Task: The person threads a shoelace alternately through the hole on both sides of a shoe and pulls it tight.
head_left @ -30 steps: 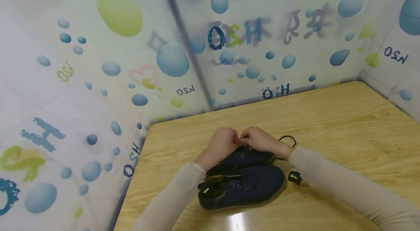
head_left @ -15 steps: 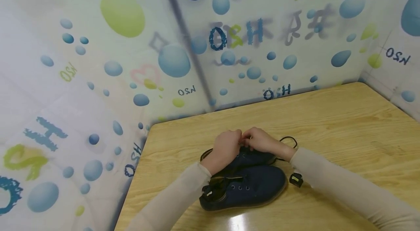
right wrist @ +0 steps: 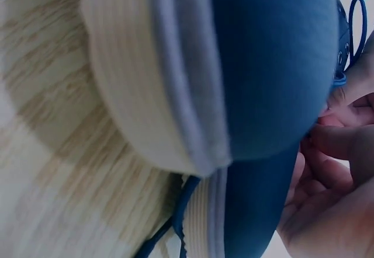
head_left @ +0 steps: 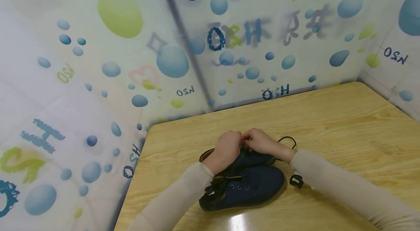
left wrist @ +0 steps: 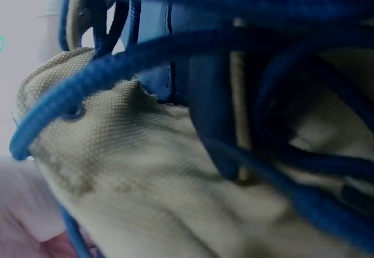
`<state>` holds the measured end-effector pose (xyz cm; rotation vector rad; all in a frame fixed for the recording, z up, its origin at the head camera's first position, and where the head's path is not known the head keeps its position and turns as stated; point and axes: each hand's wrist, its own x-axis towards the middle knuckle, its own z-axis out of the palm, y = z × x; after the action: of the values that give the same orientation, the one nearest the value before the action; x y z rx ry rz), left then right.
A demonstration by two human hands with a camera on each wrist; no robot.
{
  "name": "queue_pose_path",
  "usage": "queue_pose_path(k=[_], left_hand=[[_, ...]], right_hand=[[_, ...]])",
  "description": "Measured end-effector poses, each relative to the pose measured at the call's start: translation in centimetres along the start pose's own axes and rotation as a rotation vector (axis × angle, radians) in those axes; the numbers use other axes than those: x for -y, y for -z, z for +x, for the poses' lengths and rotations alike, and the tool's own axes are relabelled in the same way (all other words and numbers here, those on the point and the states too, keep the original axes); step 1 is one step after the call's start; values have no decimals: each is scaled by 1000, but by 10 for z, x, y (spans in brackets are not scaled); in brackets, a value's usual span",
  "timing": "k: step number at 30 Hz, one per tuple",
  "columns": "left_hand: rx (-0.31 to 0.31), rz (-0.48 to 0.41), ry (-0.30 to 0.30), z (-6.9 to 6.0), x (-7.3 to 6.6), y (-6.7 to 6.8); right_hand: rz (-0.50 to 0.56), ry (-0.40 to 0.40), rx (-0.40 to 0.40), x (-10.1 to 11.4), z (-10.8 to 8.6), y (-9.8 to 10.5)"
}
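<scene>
At the table (head_left: 334,129): lace work on the far shoe (head_left: 257,157), as we judge it

We record two dark blue shoes side by side, toes to the person's right. The far shoe lies under both hands; the near shoe (head_left: 262,183) lies just in front, eyelets (head_left: 239,187) showing.

Hands meet over the far shoe. The right hand (head_left: 260,141) has curled fingers, tips together in a pinch, on the lace (left wrist: 175,45) as we judge; the strand between is covered. The left hand (head_left: 226,152) shows mostly its back in the head view; we cannot tell what its fingertips hold. In the left wrist view, lace crosses loosely over beige cloth (left wrist: 128,182).

Step in hand: probably threading or tightening at an eyelet; we cannot settle which. We judge that the next move calls for one hand steadying the eyelet edge while the other draws lace through, clear of the loose loops.

Writing: we read "H2O" on the wall (head_left: 269,41), repeated and reversed. Faint grey characters there defeat us. We find no brand on either shoe. A wrist unit (head_left: 296,181) bears a yellow-green mark, too small to read.
</scene>
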<state>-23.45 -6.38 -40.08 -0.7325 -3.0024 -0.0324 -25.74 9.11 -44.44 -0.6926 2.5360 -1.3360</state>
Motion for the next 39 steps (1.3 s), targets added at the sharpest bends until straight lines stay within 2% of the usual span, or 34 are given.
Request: queue_pose_path(k=[7, 12, 14, 19, 21, 26, 30, 36, 39], left_hand=[[-16, 40, 23, 0, -1, 0], [-30, 17, 11, 1, 0, -2], [-21, -24, -9, 2, 2, -1], [33, -230, -84, 3, 11, 7], [25, -264, -99, 3, 12, 10], [-31, -170, -82, -3, 8, 10], [-34, -96, -70, -5, 4, 9], [-83, -31, -81, -3, 2, 6], [-110, 41, -66, -2, 0, 6]], right_hand=[[-8, 9, -5, -1, 1, -1], [-22, 5, -14, 0, -1, -1], [-23, 7, -19, 1, -1, -1], [-28, 4, -32, 1, -1, -2], [-25, 2, -34, 1, -2, -2], [-21, 19, -39, 1, -3, -3], [-9, 13, -53, 1, -4, -2], [13, 6, -58, 0, -3, -2], [36, 8, -43, -1, -4, -2]])
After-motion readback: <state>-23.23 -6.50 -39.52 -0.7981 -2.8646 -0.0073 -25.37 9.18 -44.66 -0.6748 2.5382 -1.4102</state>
